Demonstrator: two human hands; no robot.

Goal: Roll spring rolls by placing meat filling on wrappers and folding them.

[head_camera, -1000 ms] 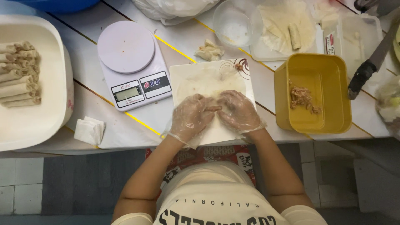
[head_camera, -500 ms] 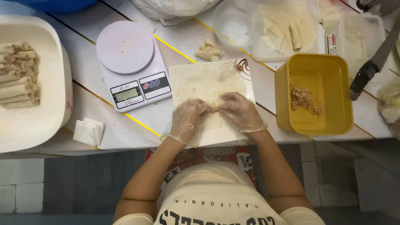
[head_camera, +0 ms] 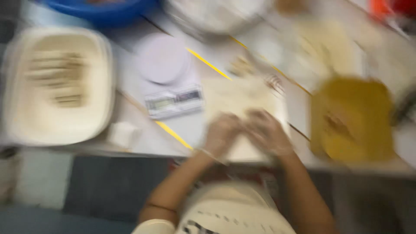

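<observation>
The view is heavily motion-blurred. Both hands wear thin clear gloves and rest side by side on a pale wrapper sheet [head_camera: 236, 97] that lies on a white board. My left hand [head_camera: 222, 133] and my right hand [head_camera: 268, 132] are curled over the sheet's near part, fingers touching it. What lies under the fingers is hidden. A yellow container [head_camera: 353, 125] with some brownish filling stands just right of my right hand.
A white kitchen scale [head_camera: 168, 76] sits left of the board. At the far left is a large white tray [head_camera: 17, 117] holding several rolled pieces [head_camera: 60, 80]. A blue bowl [head_camera: 102, 9] is at the back, and a small white block [head_camera: 123, 134] lies near the table's front edge.
The camera has swung, shifting and blurring the whole scene. Both hands have stayed together on the wrapper, at its near part.
</observation>
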